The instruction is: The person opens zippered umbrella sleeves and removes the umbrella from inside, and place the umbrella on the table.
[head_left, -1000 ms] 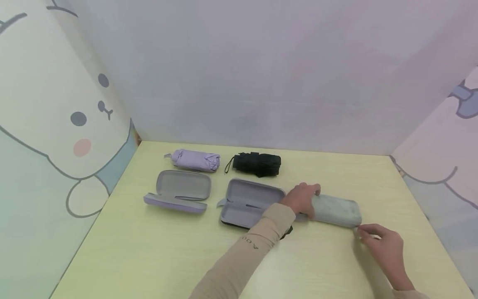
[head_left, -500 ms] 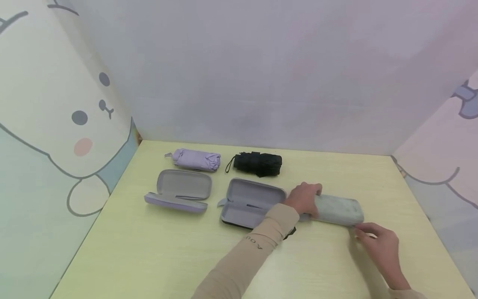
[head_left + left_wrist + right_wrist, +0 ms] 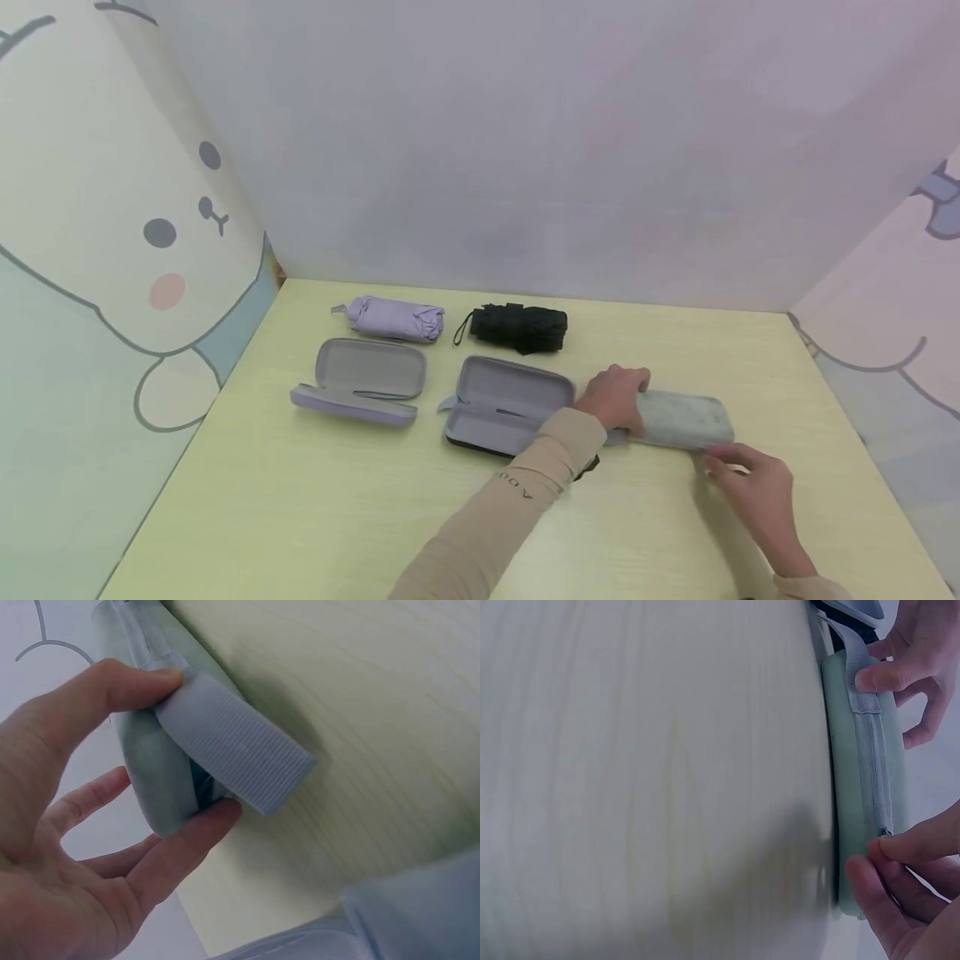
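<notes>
A pale green zip case (image 3: pixel 686 419) lies at the right of the table, long side toward me. My left hand (image 3: pixel 613 402) grips its left end; in the left wrist view the thumb presses beside the ribbed grey strap (image 3: pixel 236 742), with fingers under the end. On the near long side, my right hand (image 3: pixel 757 492) pinches the small zipper pull (image 3: pixel 886 831) between thumb and fingertips. The zip (image 3: pixel 874 765) between the pull and the strap shows as a straight pale band in the right wrist view. The case's contents are hidden.
Left of my left hand lies an unfolded case (image 3: pixel 513 383) with grey lining, partly behind my sleeve. Farther left is another unfolded case (image 3: pixel 370 371) with a lilac shell. Behind them lie a folded lilac umbrella (image 3: pixel 393 318) and a folded black umbrella (image 3: pixel 519 327).
My right hand has slid left along the near side of the green case from its right corner, with the zipper pull. My left hand keeps its grip on the left end.
</notes>
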